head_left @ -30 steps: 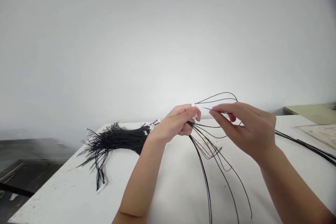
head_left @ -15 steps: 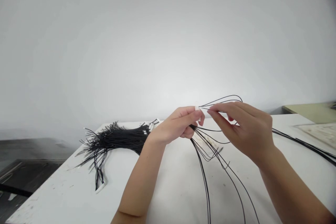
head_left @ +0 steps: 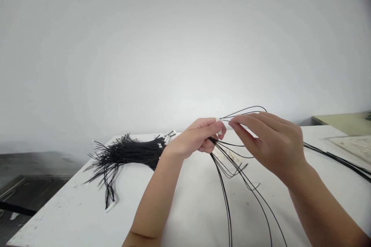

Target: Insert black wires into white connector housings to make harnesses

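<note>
Between the thumb and fingers of my left hand (head_left: 199, 135) is a small white connector (head_left: 219, 127). Its lower fingers are also closed around several thin black wires (head_left: 224, 185), which fan out and hang down over the table. Two dark wires (head_left: 246, 109) run from the connector's top in a loop toward the right. My right hand (head_left: 269, 142) pinches another thin wire (head_left: 225, 120) close to the connector, its end at or in the connector's face; how deep it sits I cannot tell.
To the left on the white table (head_left: 72, 216) lies a thick bundle of black wires (head_left: 133, 152) with white connectors. Pale small parts (head_left: 227, 154) lie behind the hanging wires. More black wires (head_left: 336, 157) extend off to the right, near a flat pale sheet (head_left: 352, 146).
The right hand has shifted very slightly, and the wire it pinches now lies closer to the connector. The left hand stays in place; the hanging wires have swayed a little.
</note>
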{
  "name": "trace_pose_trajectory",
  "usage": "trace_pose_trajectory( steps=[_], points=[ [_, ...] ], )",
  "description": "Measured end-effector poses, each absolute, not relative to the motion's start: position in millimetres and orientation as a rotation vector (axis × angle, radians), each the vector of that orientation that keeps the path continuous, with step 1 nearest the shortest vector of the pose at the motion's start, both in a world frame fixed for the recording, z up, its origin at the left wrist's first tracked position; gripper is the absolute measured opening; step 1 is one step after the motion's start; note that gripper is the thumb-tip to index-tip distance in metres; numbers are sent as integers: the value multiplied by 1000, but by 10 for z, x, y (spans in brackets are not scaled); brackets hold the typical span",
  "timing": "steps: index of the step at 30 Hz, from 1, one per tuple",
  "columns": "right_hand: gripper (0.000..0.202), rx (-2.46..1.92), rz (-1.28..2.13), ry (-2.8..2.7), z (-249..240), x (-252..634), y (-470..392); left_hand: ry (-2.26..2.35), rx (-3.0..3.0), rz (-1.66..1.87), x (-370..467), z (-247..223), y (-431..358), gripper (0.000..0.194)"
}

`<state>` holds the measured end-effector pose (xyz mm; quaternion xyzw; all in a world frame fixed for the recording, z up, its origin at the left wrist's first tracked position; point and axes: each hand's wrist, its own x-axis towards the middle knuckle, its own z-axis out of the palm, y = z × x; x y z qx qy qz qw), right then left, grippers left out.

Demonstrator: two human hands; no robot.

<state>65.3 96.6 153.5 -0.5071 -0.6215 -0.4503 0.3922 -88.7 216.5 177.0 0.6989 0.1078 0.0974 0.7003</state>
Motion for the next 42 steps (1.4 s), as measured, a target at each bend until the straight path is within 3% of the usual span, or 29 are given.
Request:
trace_pose_trajectory(
  steps=[6, 16, 35, 42],
  points=[
    [9, -1296, -1086, -1646, 1549, 658, 950, 277, 1567, 181, -895, 1785, 2183, 34],
    [15, -1382, -1365, -1631, 1563, 614, 949, 288, 1701, 246, -873, 1741, 2164, 34],
    [16, -1344, -1197, -1671, 1548, 534, 989, 101, 1525, 22, -861, 1696, 2282, 32],
    [14, -1336, -1103, -1676, 1550, 608, 975, 164, 1525, 114, -885, 1719, 2239, 33]
  ],
)
